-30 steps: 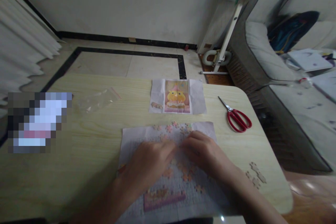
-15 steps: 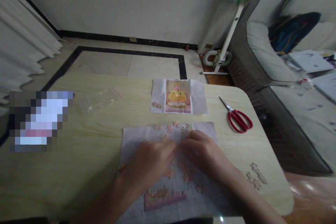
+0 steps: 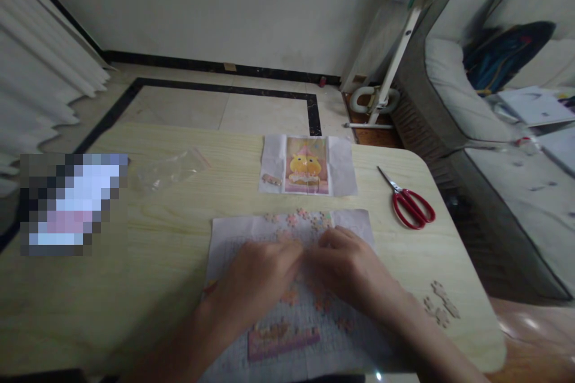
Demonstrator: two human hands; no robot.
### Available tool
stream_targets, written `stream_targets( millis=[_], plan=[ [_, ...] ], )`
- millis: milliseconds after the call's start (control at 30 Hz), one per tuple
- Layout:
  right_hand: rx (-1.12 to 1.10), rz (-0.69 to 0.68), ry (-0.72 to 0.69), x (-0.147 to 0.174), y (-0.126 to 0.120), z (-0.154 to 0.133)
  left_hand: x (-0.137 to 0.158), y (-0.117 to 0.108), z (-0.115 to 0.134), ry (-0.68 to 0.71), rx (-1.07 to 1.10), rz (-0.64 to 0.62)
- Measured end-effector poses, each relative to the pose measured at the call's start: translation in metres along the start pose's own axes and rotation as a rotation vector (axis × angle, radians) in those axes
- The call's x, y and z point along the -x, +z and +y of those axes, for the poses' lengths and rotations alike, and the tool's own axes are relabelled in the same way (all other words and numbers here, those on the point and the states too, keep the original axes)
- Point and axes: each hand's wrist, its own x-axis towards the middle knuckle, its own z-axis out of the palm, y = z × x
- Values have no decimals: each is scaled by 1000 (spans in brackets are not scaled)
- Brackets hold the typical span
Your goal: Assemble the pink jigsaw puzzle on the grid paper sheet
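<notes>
My left hand [image 3: 268, 267] and my right hand [image 3: 349, 260] come together above a printed paper sheet [image 3: 224, 233], fingers curled inward. Their fingertips nearly meet, and whatever they pinch is hidden behind the knuckles. Around them on the sheet lie small loose jigsaw pieces [image 3: 292, 219], mostly pink and orange. Closer to me, a joined strip of jigsaw [image 3: 284, 342] with a pink lower edge rests on the same sheet. Beyond the hands lies a creased picture [image 3: 307, 166] of a yellow cartoon figure with a cake.
Red-handled scissors [image 3: 412, 206] lie on the right of the wooden table [image 3: 171, 239], with several brown pieces [image 3: 442, 305] nearer me. To the left are a clear plastic bag [image 3: 173, 169] and a blurred-out phone-like device [image 3: 76, 203]. A grey sofa [image 3: 494, 191] stands beyond the right edge.
My right hand has shifted slightly, its fingers tucked in a little more near the left fingertips. The left hand stays almost in place. The whole view has moved very slightly.
</notes>
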Motion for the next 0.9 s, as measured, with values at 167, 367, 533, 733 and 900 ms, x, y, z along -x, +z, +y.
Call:
stream_targets(
  millis=[167, 367, 533, 733, 900],
  plan=[
    [103, -47, -20, 0, 1, -6, 0, 1, -1, 9, -7, 8],
    [-104, 118, 2, 2, -9, 2, 0, -1, 0, 30, 21, 29],
    [-98, 86, 74, 2, -12, 9, 1, -4, 1, 43, 50, 28],
    [-69, 44, 24, 0, -4, 3, 3, -7, 1, 47, 63, 60],
    [-21, -7, -12, -1, -2, 0, 6, -10, -3, 21, 38, 160]
  ],
)
